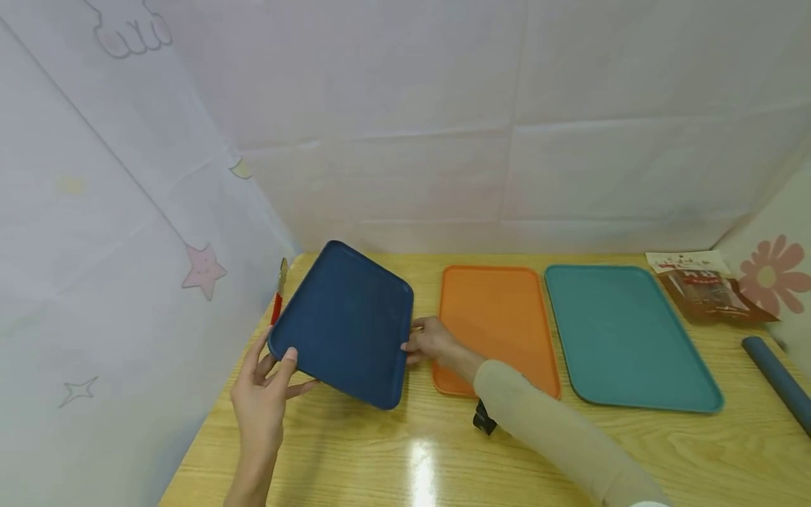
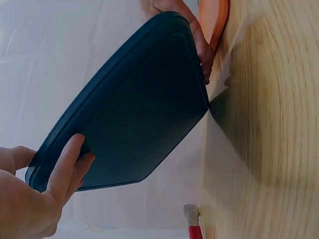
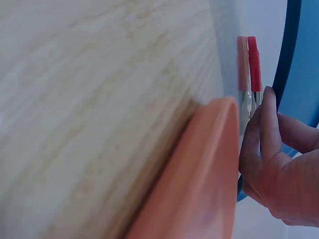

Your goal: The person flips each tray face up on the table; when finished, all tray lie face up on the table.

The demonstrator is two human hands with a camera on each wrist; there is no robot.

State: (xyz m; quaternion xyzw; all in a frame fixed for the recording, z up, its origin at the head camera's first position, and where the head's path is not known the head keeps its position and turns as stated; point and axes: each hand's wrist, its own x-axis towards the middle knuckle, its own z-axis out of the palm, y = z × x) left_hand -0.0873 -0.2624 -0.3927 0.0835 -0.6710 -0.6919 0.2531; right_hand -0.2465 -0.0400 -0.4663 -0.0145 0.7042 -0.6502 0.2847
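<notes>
A dark blue tray [image 1: 345,324] is held tilted above the left part of the table, its near side raised. My left hand [image 1: 262,394] grips its near-left corner, thumb on the upper face and fingers beneath, as the left wrist view shows on the tray's underside [image 2: 134,114]. On the opposite edge, my right hand [image 1: 434,343] pinches the rim between thumb and fingers; the right wrist view shows these fingers [image 3: 269,124] along the blue edge. An orange tray [image 1: 494,317] lies flat under my right forearm. Right of it lies a teal tray [image 1: 633,338].
Behind the blue tray, a red-handled metal tool [image 1: 277,303] lies near the left wall. At the right are a brown snack-like package [image 1: 709,289] and a dark blue roll [image 1: 776,380]. White cloth walls [image 1: 405,127] border the wooden table [image 1: 355,465].
</notes>
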